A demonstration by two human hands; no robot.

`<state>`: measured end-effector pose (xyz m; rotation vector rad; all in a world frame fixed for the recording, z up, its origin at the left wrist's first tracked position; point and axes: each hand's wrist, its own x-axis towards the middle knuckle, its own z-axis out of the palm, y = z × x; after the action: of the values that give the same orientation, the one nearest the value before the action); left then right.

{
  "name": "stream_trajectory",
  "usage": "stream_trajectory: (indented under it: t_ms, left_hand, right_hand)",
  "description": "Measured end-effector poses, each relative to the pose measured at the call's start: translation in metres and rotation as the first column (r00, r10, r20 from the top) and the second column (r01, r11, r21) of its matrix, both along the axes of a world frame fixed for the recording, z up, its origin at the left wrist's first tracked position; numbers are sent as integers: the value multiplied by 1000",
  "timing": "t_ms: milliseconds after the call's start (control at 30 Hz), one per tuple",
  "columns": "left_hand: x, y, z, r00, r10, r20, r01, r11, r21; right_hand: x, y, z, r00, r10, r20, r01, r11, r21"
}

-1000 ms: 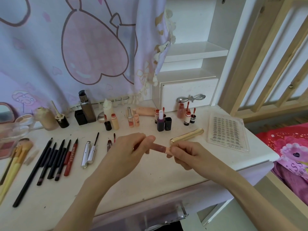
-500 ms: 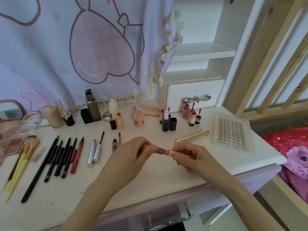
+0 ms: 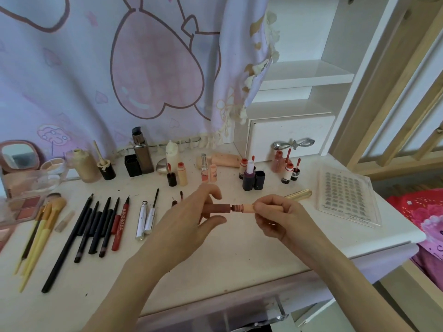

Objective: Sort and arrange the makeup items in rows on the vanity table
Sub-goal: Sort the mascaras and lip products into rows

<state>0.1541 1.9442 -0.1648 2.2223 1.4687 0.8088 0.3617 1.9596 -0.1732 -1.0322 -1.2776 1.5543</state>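
Observation:
Above the middle of the white vanity table [image 3: 215,259], both hands hold a small lip gloss horizontally. My left hand [image 3: 189,219] grips its dark pink tube [image 3: 219,208]. My right hand [image 3: 278,216] pinches its peach cap [image 3: 248,208], and a narrow threaded neck shows between tube and cap. On the left lies a row of dark pencils [image 3: 96,226], a red liner [image 3: 121,224] and yellow brushes [image 3: 40,231]. A silver mascara tube and wand [image 3: 146,219] lie beside them. Small bottles and lipsticks [image 3: 251,176] stand along the back.
A clear tray of false lashes [image 3: 347,195] sits at the right end, with a gold tube [image 3: 299,194] beside it. A foundation bottle [image 3: 85,166], mirror [image 3: 19,155] and blush palette [image 3: 24,207] crowd the back left. A white drawer unit [image 3: 287,133] stands behind.
The cap and tube have drawn slightly apart, so the threaded neck shows between them. Both hands stay above the table's middle; the camera has shifted a little.

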Motion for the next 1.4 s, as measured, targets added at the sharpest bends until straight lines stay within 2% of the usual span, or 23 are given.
stream_trajectory:
  t_ms: [67, 167, 400, 467, 533, 600, 667, 767, 900, 967, 1100, 1200, 1267, 1300, 1400]
  left_hand:
    - [-5, 2, 1, 999, 4, 45, -5, 1000, 19]
    - [-15, 7, 6, 999, 34, 31, -34, 999, -12]
    - [-34, 16, 14, 984, 63, 166, -33, 983, -180]
    - [-40, 17, 20, 977, 79, 200, -50, 988, -144]
    - [-45, 19, 29, 961, 87, 263, -59, 992, -111]
    - [-47, 20, 40, 938, 70, 340, -36, 994, -105]
    - [-46, 21, 48, 888, 58, 457, -14, 995, -98]
    - [-42, 22, 54, 821, 66, 567, 1, 993, -117]
    - [-35, 14, 40, 893, 133, 430, -36, 973, -227]
    - [-30, 11, 35, 903, 159, 399, -76, 973, -216]
    - [-27, 12, 41, 839, 190, 510, -77, 969, -234]
    - [-21, 13, 46, 823, 197, 533, -57, 962, -267]
    - [-18, 15, 48, 828, 201, 523, -71, 963, -259]
    - [-17, 16, 50, 833, 202, 516, -79, 965, -249]
    - [-18, 21, 59, 845, 194, 499, -80, 968, -239]
  right_hand:
    - [-5, 2, -1, 1000, 7, -24, -7, 1000, -21]
    - [-9, 7, -2, 999, 5, -41, -5, 1000, -16]
    - [-27, 21, 9, 999, 21, -41, -20, 1000, 9]
    - [-30, 24, 13, 999, 32, -42, -32, 999, 7]
    - [-33, 25, 17, 998, 60, 7, -60, 998, 21]
    - [-39, 24, 19, 985, 105, 139, -115, 991, 66]
    - [-45, 21, 19, 971, 139, 195, -159, 983, 89]
    - [-55, 18, 19, 984, 128, 122, -141, 984, 105]
    - [-64, 14, 17, 988, 53, -143, -50, 998, 26]
    - [-67, 11, 15, 974, 44, -223, -47, 999, -4]
    - [-73, 7, 13, 935, 60, -350, -74, 997, -28]
    - [-75, 6, 12, 912, 104, -397, -114, 993, -2]
    - [-72, 7, 15, 933, 109, -344, -110, 994, 18]
    - [-69, 9, 17, 961, 89, -263, -81, 996, 44]
    - [-54, 17, 31, 996, -84, -30, 87, 985, 147]
